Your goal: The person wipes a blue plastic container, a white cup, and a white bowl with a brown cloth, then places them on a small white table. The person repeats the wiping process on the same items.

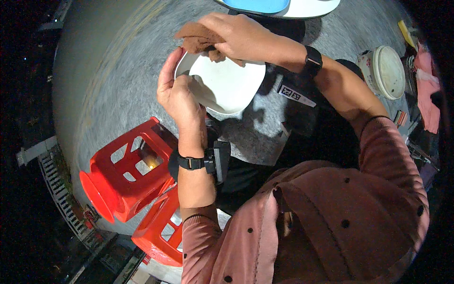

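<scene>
A white dish with rounded corners is held up in front of me, its inside facing the camera. My left hand grips it by the left side, thumb over the inner face and fingers behind the rim. A brown cloth is bunched under my right hand, pressed on the dish's far rim. Folds of the cloth hang over part of the inside. Black straps circle both wrists, and the left one carries a dark device.
Two red plastic stools are at the left on grey concrete ground. Ahead, a blue tray rests on a white surface. At the right are a lidded white bucket and a pink cloth. A marker-printed strip lies below the right forearm.
</scene>
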Demonstrator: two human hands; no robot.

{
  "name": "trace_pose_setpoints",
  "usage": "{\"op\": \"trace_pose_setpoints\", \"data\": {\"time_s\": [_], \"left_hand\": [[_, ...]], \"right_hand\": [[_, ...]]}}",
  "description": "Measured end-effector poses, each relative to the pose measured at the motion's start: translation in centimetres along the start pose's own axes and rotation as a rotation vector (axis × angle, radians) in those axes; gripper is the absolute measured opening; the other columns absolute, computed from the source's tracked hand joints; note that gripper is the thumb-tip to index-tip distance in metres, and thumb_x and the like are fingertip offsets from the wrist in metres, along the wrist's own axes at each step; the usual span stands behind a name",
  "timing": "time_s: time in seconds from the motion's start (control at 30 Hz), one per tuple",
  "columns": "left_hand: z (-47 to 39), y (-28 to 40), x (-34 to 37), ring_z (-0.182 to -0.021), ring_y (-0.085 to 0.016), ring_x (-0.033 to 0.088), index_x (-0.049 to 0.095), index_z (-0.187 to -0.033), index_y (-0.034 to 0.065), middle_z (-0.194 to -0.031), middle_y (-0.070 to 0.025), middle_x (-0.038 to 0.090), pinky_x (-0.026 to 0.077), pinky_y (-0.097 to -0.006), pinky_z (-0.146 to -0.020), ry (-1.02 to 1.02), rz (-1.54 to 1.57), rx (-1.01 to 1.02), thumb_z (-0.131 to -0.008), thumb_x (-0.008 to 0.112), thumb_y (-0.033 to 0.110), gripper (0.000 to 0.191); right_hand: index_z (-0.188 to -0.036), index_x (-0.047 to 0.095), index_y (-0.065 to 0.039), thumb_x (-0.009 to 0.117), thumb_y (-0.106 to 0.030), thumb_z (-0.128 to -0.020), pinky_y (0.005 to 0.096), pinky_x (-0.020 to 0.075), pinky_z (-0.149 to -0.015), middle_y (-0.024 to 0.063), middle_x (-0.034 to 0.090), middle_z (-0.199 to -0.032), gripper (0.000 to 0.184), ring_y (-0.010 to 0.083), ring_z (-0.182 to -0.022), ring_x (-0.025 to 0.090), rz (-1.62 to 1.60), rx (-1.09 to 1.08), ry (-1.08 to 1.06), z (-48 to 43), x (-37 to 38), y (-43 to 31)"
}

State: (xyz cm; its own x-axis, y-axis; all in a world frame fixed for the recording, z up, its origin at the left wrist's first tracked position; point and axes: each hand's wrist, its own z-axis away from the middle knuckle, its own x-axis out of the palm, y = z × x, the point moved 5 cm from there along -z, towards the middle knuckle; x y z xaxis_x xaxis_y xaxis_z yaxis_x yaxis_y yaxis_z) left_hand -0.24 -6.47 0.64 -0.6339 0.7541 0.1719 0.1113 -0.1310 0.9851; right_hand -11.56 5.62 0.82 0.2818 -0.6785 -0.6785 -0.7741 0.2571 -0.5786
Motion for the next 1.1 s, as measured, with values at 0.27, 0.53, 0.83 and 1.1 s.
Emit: {"op": "trace_pose_setpoints", "data": {"time_s": [0.27,0.53,0.83,1.1], "left_hand": [[-1.0,1.1,-0.2,-0.105,-0.025,0.06,0.059,-0.107,-0.0069,-0.11,-0.0187,0.063,0.045,-0.034,-0.095,0.086,0.07,0.216,-0.065,0.036,-0.015,0.048],[-1.4,2.4,-0.3,-0.102,-0.025,0.061,0.06,-0.098,-0.005,-0.107,-0.0186,0.064,0.046,-0.0364,-0.095,0.095,0.07,0.536,-0.068,0.036,-0.016,0.04],[-1.2,2.8,-0.2,-0.107,-0.024,0.057,0.055,-0.106,-0.0031,-0.11,-0.0179,0.059,0.043,-0.0372,-0.097,0.008,-0.066,0.738,-0.076,0.045,-0.01,0.032],[-2.9,2.0,-0.9,-0.109,-0.022,0.053,0.037,-0.132,0.0009,-0.12,-0.0169,0.054,0.044,-0.0334,-0.092,-0.116,-0.075,0.229,-0.081,0.071,0.027,0.066]], "right_hand": [[-0.109,0.046,0.002,0.059,-0.012,-0.076,0.0443,0.0495,-0.076,0.024,0.061,-0.093,0.038,0.0419,-0.088,0.06,-0.083,0.168,0.166,0.3,2.1,3.1],[-0.12,0.042,0.0,0.052,-0.009,-0.087,0.0364,0.0509,-0.083,0.0128,0.059,-0.106,0.036,0.0229,-0.094,0.062,-0.728,0.528,0.194,1.6,6.4,4.7],[-0.113,0.051,0.001,0.056,-0.013,-0.084,0.0361,0.0544,-0.062,0.0119,0.063,-0.094,0.033,0.023,-0.077,0.065,-1.381,1.071,0.053,6.0,9.8,0.1],[-0.098,0.056,0.003,0.063,-0.01,-0.074,0.0375,0.0509,-0.071,0.0135,0.059,-0.085,0.029,0.0286,-0.083,0.062,-0.123,0.14,0.146,0.0,1.8,3.2]]}}
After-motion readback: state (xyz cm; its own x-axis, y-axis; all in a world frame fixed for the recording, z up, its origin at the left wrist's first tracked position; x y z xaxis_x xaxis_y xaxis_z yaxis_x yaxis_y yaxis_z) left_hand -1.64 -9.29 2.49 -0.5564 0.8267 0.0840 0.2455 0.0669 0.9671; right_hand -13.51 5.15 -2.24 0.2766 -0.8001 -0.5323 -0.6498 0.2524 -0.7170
